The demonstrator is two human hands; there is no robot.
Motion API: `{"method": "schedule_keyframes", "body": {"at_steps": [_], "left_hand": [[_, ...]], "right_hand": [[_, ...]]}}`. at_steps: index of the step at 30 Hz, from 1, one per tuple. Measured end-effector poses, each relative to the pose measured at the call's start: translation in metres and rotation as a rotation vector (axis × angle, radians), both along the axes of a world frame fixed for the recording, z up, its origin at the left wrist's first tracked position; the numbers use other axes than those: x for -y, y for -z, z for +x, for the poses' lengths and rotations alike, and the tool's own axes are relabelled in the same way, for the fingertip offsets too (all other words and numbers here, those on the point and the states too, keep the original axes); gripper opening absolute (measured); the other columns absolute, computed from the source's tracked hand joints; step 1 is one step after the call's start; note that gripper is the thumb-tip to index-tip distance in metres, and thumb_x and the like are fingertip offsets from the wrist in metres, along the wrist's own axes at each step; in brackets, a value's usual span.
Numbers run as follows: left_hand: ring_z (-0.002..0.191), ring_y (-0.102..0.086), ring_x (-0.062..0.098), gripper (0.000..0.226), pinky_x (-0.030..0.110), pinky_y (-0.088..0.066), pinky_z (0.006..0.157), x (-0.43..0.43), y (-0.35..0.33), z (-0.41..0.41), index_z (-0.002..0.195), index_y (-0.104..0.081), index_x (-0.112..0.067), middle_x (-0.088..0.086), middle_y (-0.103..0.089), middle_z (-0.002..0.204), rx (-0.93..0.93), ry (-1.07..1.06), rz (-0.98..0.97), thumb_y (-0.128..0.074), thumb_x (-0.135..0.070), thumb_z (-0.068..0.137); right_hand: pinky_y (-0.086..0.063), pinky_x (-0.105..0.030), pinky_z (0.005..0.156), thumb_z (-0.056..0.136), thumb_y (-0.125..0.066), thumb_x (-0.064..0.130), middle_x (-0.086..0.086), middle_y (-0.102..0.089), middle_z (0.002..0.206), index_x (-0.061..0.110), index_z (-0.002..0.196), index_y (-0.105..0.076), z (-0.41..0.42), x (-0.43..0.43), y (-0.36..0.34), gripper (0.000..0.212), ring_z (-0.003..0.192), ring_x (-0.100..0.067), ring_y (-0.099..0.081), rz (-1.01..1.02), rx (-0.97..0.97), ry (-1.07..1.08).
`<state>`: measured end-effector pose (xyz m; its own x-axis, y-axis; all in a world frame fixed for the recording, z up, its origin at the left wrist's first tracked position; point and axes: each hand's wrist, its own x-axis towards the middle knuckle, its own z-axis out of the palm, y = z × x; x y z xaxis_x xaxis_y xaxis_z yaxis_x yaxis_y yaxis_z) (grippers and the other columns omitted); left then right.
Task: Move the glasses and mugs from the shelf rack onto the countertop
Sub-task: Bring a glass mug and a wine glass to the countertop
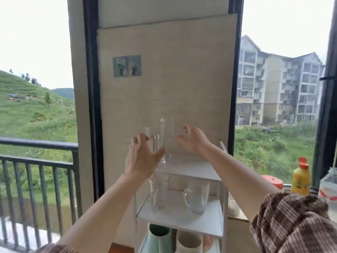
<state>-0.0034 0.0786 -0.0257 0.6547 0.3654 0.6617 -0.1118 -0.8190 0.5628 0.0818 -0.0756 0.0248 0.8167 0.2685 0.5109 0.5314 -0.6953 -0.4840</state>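
Two clear tall glasses on the top tier of the white shelf rack [191, 168], standing close together: left glass [154, 143] and a taller glass [166, 137] just right of it, both upright against the beige wall panel [164, 88]

Left hand [141, 157] sits at the left glass, fingers spread and curled around its near side, thumb pointing toward the base of the taller glass. Contact looks likely but motion blur plus transparent glass means I can't tell if it's really gripped

Right hand [191, 138] is to the right of the taller glass, fingers curled in an open claw, fingertips near the glass but a gap shows, not touching

Middle tier: glass mug with handle [158, 194] on the left, wider glass mug [197, 197] on the right, both upright, apart from each other. Left forearm crosses in front of the left mug's upper part

Bottom tier: green cup [160, 238] and white cup [188, 241], side by side, partly cut off by the frame edge

Right of the rack: yellow bottle with orange cap [300, 179], clear jar [329, 187], red-orange lid [272, 180] on the window ledge. Striped brown sleeve [291, 225] fills the lower right corner and blocks the surface behind it

Sticker [127, 66] on the wall panel above. Balcony railing [38, 147] left
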Motion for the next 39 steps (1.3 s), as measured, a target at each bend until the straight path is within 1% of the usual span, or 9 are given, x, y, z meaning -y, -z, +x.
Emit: {"method": "schedule_keyframes", "body": {"at_steps": [7,9,11,15,19,22,28,33,39], "left_hand": [[0.091,-0.046,0.015,0.03,0.028,-0.033,0.075,-0.015,-0.006,0.023,0.094,-0.057,-0.023,-0.003,-0.05,0.103,-0.072,0.132,-0.168,-0.068,-0.045,0.077],[0.084,-0.048,0.014,0.023,0.026,-0.035,0.064,-0.018,-0.008,0.026,0.089,-0.064,-0.022,-0.007,-0.053,0.09,-0.054,0.158,-0.195,-0.069,-0.04,0.076],[0.067,-0.05,0.007,0.014,0.015,-0.035,0.053,-0.019,-0.009,0.028,0.083,-0.067,-0.023,-0.015,-0.052,0.071,-0.051,0.208,-0.254,-0.069,-0.035,0.076],[0.037,-0.041,0.004,0.005,0.013,-0.028,0.036,-0.018,-0.014,0.031,0.076,-0.069,-0.022,-0.011,-0.047,0.045,-0.086,0.297,-0.384,-0.065,-0.025,0.078],[0.049,-0.046,0.007,0.014,0.023,-0.034,0.051,-0.017,-0.018,0.03,0.07,-0.067,-0.018,-0.01,-0.055,0.054,-0.117,0.326,-0.473,-0.058,-0.024,0.078],[0.042,-0.039,0.004,0.017,0.025,-0.032,0.055,-0.016,-0.02,0.031,0.067,-0.062,-0.019,-0.014,-0.043,0.043,-0.138,0.361,-0.545,-0.056,-0.031,0.078],[0.064,-0.034,0.02,0.018,0.033,-0.031,0.064,-0.015,-0.025,0.036,0.079,-0.056,-0.018,-0.003,-0.03,0.054,-0.097,0.382,-0.671,-0.057,-0.034,0.085],[0.058,-0.04,0.022,0.024,0.033,-0.038,0.065,-0.012,-0.032,0.029,0.072,-0.056,-0.012,0.003,-0.043,0.063,-0.07,0.332,-0.796,-0.055,-0.031,0.087],[0.059,-0.055,0.023,0.021,0.04,-0.055,0.062,-0.004,-0.042,0.017,0.065,-0.057,-0.017,0.003,-0.056,0.07,-0.049,0.478,-1.087,-0.063,-0.026,0.083]], "right_hand": [[-0.043,-0.03,0.078,0.082,-0.069,0.039,-0.013,-0.058,0.125,0.002,0.131,-0.047,0.06,-0.047,-0.015,0.065,0.105,-0.026,-0.058,0.466,-0.248,-0.055],[-0.039,-0.026,0.061,0.078,-0.073,0.041,-0.009,-0.055,0.109,0.008,0.121,-0.051,0.068,-0.056,-0.017,0.059,0.091,-0.021,-0.052,0.529,-0.297,-0.08],[-0.037,-0.025,0.059,0.074,-0.076,0.042,-0.007,-0.052,0.104,0.015,0.11,-0.048,0.073,-0.062,-0.018,0.053,0.088,-0.02,-0.051,0.554,-0.342,-0.089],[-0.038,-0.025,0.056,0.073,-0.079,0.038,-0.007,-0.057,0.107,0.006,0.128,-0.051,0.076,-0.068,-0.018,0.07,0.078,-0.018,-0.054,0.639,-0.43,-0.089],[-0.044,-0.03,0.066,0.07,-0.079,0.039,-0.008,-0.065,0.114,0.01,0.129,-0.055,0.075,-0.072,-0.017,0.07,0.082,-0.02,-0.058,0.675,-0.453,-0.102],[-0.05,-0.036,0.074,0.068,-0.08,0.039,-0.009,-0.063,0.115,0.008,0.125,-0.055,0.071,-0.067,-0.015,0.069,0.098,-0.023,-0.06,0.714,-0.421,-0.082],[-0.06,-0.037,0.062,0.068,-0.081,0.04,-0.009,-0.057,0.104,0.007,0.108,-0.057,0.049,-0.038,-0.019,0.057,0.087,-0.023,-0.06,0.663,-0.331,0.009],[-0.061,-0.047,0.066,0.067,-0.083,0.037,-0.005,-0.055,0.082,0.012,0.077,-0.053,0.012,-0.004,-0.027,0.04,0.069,-0.02,-0.06,0.612,-0.237,0.039],[-0.061,-0.048,0.071,0.067,-0.084,0.036,-0.02,-0.074,0.093,-0.008,0.095,-0.07,-0.035,0.049,-0.043,0.054,0.082,-0.029,-0.074,0.668,-0.224,-0.035]]}}
